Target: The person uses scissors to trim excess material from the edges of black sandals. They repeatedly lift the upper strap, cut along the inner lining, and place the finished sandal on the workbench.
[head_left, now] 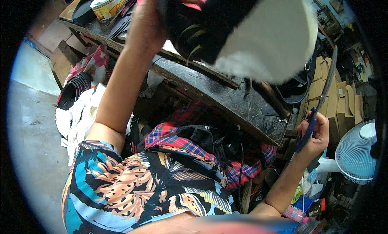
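My left hand (155, 29) is raised at the top, its fingers mostly hidden and curled round a dark, blurred item (218, 19). Next to this dark item hangs a large cream-white sheet-like piece (270, 40) with a rounded edge; whether the two are joined I cannot tell. Out to the right, my right hand (315, 135) is closed on the dark blue handle of a long, curved metal tool (323, 92). Its thin end points upward, apart from the cream piece. Whether it is a knife or a pair of scissors does not show.
A dark, worn workbench (242, 108) runs across ahead, bearing a dark cylinder (273, 98) and a black strapped item (297, 86). A printed tub (108, 5) stands far left. Cardboard boxes (327, 100) and a fan (357, 151) stand right. Plaid cloth (165, 137) covers my lap area.
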Available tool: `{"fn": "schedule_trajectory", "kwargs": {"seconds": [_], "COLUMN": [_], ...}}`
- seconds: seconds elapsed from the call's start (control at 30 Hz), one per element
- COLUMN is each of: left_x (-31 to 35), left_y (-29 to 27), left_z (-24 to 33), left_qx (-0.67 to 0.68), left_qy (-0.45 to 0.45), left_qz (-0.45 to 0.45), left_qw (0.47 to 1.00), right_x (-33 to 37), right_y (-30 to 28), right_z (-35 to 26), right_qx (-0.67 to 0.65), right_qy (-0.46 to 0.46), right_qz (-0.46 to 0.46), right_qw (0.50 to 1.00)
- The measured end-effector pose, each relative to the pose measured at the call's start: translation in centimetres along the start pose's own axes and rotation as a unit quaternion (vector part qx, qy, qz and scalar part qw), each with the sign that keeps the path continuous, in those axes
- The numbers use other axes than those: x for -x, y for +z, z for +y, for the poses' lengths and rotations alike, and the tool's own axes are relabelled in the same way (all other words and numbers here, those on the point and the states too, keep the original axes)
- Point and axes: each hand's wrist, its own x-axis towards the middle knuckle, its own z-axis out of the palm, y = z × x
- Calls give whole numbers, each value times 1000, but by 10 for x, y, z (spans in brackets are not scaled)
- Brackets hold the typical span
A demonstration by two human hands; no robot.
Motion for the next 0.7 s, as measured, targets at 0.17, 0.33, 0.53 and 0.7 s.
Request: {"fn": "schedule_trajectory", "kwargs": {"seconds": [0.17, 0.33, 0.53, 0.7], "left_x": [-43, -61, -73, -93], "left_y": [22, 8, 58, 101], "left_z": [-73, -43, -20, -57], "left_qx": [70, -173, -469, -674], "left_qy": [-178, -91, 383, 386], "left_qz": [92, -64, -222, -315], "left_qw": [977, 979, 764, 545], "right_x": [-19, -26, -34, -39], "right_y": [28, 48, 46, 26], "right_z": [0, 4, -5, -28], "right_qx": [124, 375, 399, 457], "right_qy": [49, 13, -1, -43], "right_qz": [-131, -142, -152, -143], "right_qw": [982, 916, 904, 877]}}
